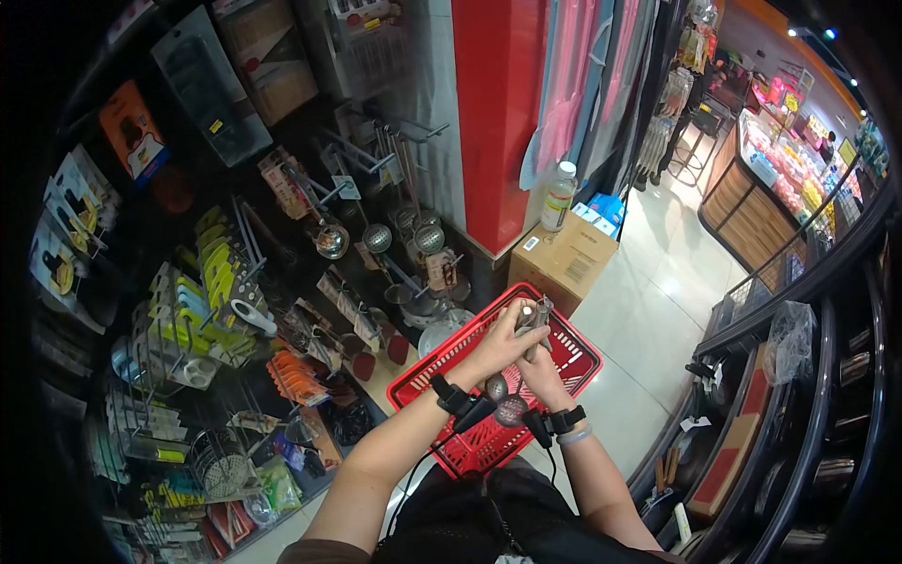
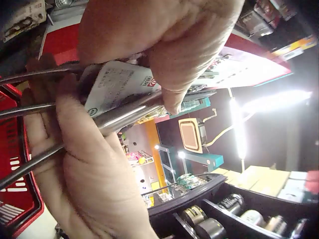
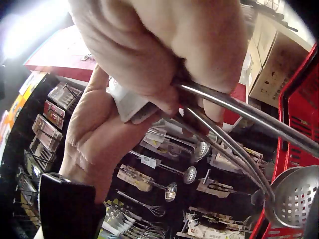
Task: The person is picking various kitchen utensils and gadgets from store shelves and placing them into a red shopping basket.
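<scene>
As the utensil rack (image 1: 282,310) is crowding the left side w/ hooks and hung ladles jutting out, any swing of long handles that way is risking a snag, imo. The red basket (image 1: 583,352) is sitting right under the hands, so a slip is prob. landing in it. Left hand (image 1: 503,343) is wrapping the upper handles, thumb pressing by the tag. Right hand (image 1: 543,371) is gripping just below, fingers curled round. The skimmers (image 1: 531,315) are being held as a bundle over the basket, bowls toward the body. Smooth steel, several at once, so one could be sliding loose. The paper tag (image 2: 117,84) may be tearing under the thumb. Room: tile floor (image 1: 658,310) is lying open ahead-right, shelving (image 1: 808,395) is closing the right, and a cardboard box (image 1: 564,263) is standing just beyond the basket.
</scene>
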`<action>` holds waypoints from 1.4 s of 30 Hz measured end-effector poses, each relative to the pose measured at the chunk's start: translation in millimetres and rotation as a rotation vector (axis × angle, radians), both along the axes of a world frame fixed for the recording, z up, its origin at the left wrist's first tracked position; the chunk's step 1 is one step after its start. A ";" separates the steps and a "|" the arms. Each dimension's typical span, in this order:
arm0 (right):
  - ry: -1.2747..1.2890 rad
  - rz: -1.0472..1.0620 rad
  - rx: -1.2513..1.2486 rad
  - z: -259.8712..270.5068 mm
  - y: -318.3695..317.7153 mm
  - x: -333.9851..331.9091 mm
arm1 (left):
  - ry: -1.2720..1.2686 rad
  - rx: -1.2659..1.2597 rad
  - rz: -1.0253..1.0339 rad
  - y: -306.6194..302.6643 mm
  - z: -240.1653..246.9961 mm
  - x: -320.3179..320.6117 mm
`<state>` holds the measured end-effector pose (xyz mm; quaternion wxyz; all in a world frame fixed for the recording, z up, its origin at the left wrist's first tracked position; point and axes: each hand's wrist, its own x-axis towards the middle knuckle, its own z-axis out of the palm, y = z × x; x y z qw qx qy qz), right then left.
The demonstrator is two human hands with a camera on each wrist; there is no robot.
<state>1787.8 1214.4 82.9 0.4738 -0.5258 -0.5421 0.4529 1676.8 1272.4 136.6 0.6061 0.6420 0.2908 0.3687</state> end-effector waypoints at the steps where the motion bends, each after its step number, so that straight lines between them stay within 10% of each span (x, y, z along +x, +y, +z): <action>1: 0.000 0.003 0.001 -0.2 0.4 -0.2 | 0.000 0.001 0.003 1.0 -1.5 -0.8; 16: 0.054 0.115 0.011 -2.6 15.8 -13.0 | -0.363 -0.561 -0.322 16.0 15.0 -27.0; 20: -0.182 0.010 -0.057 -33.7 18.0 -13.9 | -0.205 -0.289 -0.182 9.2 2.4 -32.6; 23: -0.251 -0.012 0.035 -67.7 21.3 -12.9 | 0.530 0.318 0.165 -3.1 -3.6 -32.4; 28: -0.124 -0.107 0.086 -85.4 22.2 -23.3 | 0.371 0.147 0.374 -14.1 -34.4 -13.0; 36: 0.043 0.128 -0.107 -94.0 7.0 -1.5 | 0.420 0.150 0.110 -12.9 -65.4 -12.2; 42: -0.134 -0.161 -0.158 -139.3 10.2 3.3 | 0.534 0.262 0.229 -19.1 -81.8 -36.9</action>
